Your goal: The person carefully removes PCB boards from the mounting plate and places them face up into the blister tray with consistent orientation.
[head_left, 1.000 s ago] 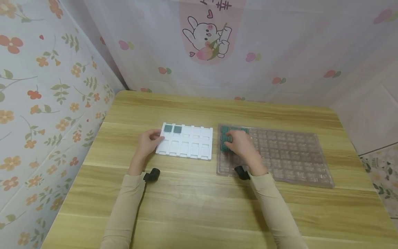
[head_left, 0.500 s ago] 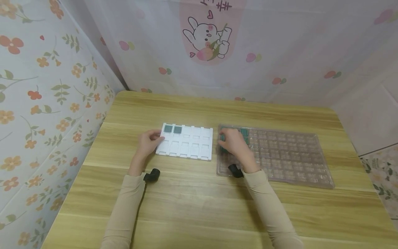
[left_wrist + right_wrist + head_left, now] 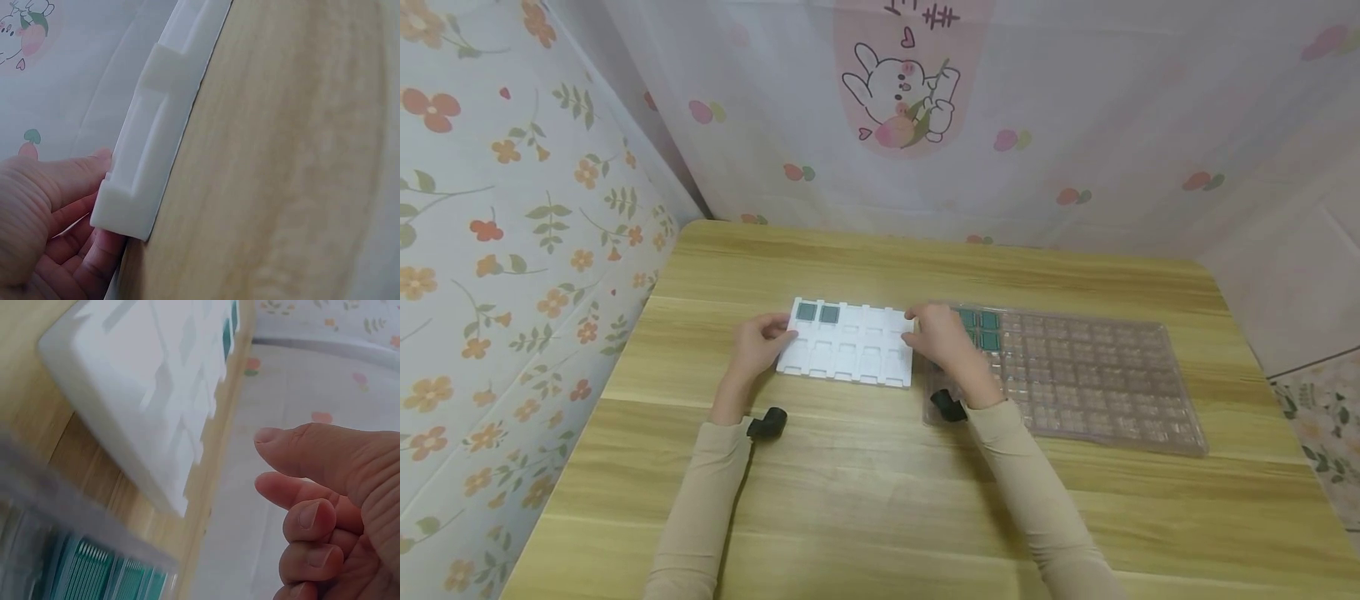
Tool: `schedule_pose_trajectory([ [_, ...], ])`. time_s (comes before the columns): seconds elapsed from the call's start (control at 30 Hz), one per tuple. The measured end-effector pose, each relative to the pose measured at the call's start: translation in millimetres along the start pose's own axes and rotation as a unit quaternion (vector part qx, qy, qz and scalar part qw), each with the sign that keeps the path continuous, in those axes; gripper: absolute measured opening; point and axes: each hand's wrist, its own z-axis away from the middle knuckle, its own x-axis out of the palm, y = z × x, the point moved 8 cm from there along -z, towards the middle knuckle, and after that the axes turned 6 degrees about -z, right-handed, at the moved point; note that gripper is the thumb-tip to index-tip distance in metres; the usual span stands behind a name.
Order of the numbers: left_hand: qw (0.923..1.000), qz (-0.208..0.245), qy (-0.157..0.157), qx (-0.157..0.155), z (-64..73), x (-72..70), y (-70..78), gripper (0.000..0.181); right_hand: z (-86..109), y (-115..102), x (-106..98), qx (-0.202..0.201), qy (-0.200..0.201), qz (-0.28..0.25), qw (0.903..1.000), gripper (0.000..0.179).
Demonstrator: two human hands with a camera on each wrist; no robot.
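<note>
A white compartment tray (image 3: 846, 343) lies on the table, with two green square chips (image 3: 817, 312) in its far-left pockets. My left hand (image 3: 756, 343) holds the tray's left edge between thumb and fingers; in the left wrist view the thumb (image 3: 81, 175) rests against the tray's corner. My right hand (image 3: 946, 337) is at the tray's right end, over the near side of a clear plastic tray (image 3: 1075, 375). In the right wrist view its thumb and index finger stand apart with nothing seen between them, and the other fingers are loosely curled. More green chips (image 3: 989, 342) sit in the clear tray, partly hidden by this hand.
The clear tray's right part shows many bare pockets. Wood-grain table (image 3: 850, 483) stretches in front of both trays. A black wrist camera (image 3: 767, 423) sits on each wrist. Patterned cloth (image 3: 1075, 125) hangs behind and to the left.
My right hand has moved left from above the green chips to the white tray's right end, uncovering chips in the clear tray. The left hand and white tray have stayed put.
</note>
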Motion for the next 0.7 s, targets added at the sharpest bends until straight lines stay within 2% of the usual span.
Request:
schedule_pose_trajectory([
  [0.5,0.9999,0.000,0.007,0.009,-0.6,-0.8,1.1,0.029,-21.1,-26,15,-0.021,-0.020,0.027,0.9992,0.030],
  [0.7,1.0000,-0.001,0.004,-0.003,-0.8,0.3,-1.0,0.031,-27.9,-33,21,-0.023,-0.023,0.043,0.9986,0.032],
])
